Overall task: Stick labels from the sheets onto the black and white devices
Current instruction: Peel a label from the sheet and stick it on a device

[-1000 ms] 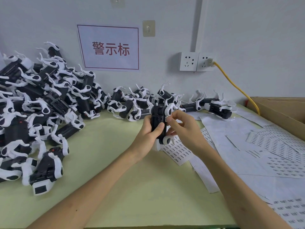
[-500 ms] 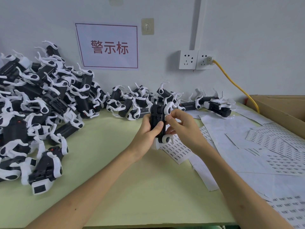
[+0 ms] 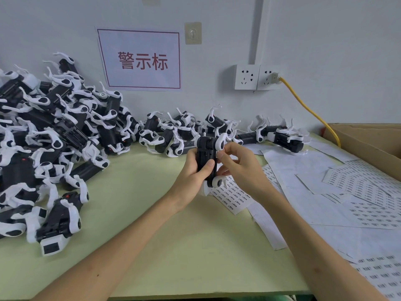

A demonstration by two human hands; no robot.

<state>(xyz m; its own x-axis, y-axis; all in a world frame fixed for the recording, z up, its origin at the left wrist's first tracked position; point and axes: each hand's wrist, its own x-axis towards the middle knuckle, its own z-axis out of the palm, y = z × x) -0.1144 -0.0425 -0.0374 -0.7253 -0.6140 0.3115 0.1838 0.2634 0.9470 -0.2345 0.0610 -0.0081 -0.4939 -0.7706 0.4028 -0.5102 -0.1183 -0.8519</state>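
1. Step in hand: sticking one label. The left hand point(image 3: 192, 171) is wrapped round a device point(image 3: 205, 154) and holds it upright above the table point(image 3: 173, 246), thumb across its black front.
2. The right hand point(image 3: 240, 168) pinches a tiny white label point(image 3: 217, 153) against the device's right edge (too small to read).
3. The next move, as I judge it, calls for pressing the label flat, laying the device aside, then peeling a fresh label from the sheet point(image 3: 232, 197) lying just below the hands.
4. Counts: two hands, one device in hand, one label in the pinch.
5. A pile point(image 3: 54, 137) of devices fills the left and runs along the wall: dozens, too tangled to count exactly.
6. More sheets overlap at right. At least four show printed labels. One box point(image 3: 368, 142) sits at far right.
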